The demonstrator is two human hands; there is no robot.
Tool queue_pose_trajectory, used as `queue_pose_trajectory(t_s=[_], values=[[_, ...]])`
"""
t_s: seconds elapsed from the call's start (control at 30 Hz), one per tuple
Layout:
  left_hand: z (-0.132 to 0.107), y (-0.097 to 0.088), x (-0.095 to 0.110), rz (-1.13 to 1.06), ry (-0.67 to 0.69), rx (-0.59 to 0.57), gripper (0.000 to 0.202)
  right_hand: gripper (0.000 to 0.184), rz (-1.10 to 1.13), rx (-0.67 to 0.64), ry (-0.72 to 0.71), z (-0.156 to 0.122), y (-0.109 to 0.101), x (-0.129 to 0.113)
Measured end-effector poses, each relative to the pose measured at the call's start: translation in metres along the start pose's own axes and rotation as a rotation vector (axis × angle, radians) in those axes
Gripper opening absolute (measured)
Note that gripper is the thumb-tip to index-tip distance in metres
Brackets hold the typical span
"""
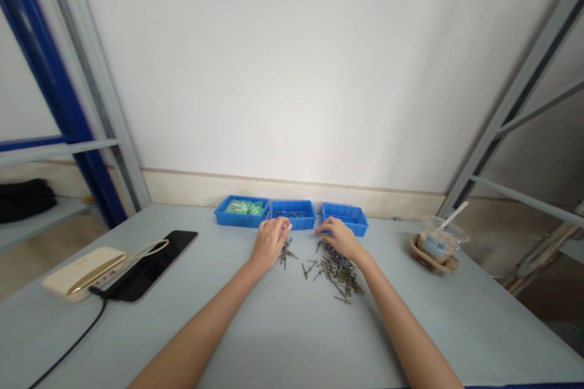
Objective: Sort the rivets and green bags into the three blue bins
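Note:
A heap of small metal screws [335,270] lies scattered on the grey table [283,340]. My right hand [336,237] rests at the far edge of the heap, fingers curled in a pinch over the screws. My left hand [270,242] is closed loosely beside a smaller cluster of screws [286,251], just in front of the middle blue tray [292,214]. What either hand pinches is too small to make out. The middle tray holds a few screws. The left blue tray [241,211] holds green packets. The right blue tray [345,217] looks bare.
A black tablet [152,264] and a cream power bank [84,270] with a cable lie at the left. A plastic cup with a spoon [438,242] stands at the right. Metal shelf posts flank the table; a white wall stands behind the trays.

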State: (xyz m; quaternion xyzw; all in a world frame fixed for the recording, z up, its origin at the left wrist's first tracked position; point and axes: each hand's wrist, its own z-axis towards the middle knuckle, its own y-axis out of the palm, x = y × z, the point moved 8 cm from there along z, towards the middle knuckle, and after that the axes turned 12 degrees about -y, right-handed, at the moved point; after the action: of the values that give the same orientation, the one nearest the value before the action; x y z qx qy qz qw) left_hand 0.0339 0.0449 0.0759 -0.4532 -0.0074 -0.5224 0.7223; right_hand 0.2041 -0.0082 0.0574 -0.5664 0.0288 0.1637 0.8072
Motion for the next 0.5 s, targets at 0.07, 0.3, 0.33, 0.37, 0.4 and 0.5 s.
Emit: queue_pose_trajectory(t_s=[0.07,0.3,0.33,0.37,0.4,0.5], values=[[-0.004,0.007,0.009,0.017,0.066,-0.056,0.025,0.018,-0.028,-0.044,-0.021,-0.016,0.008,0.003],[-0.014,0.023,0.026,0.106,0.203,-0.198,0.022,0.009,-0.14,-0.055,0.004,-0.019,0.016,-0.011],[-0.014,0.024,0.027,0.121,0.212,-0.21,0.021,0.008,-0.154,-0.06,-0.003,-0.018,0.017,-0.015],[-0.015,0.026,0.028,0.137,0.219,-0.222,0.02,0.008,-0.166,-0.067,-0.01,-0.018,0.018,-0.018],[-0.016,0.028,0.028,0.153,0.226,-0.235,0.019,0.008,-0.179,-0.072,-0.014,-0.018,0.018,-0.021],[-0.019,0.034,0.03,0.195,0.262,-0.273,0.015,0.01,-0.196,-0.068,-0.018,-0.02,0.017,-0.028]])
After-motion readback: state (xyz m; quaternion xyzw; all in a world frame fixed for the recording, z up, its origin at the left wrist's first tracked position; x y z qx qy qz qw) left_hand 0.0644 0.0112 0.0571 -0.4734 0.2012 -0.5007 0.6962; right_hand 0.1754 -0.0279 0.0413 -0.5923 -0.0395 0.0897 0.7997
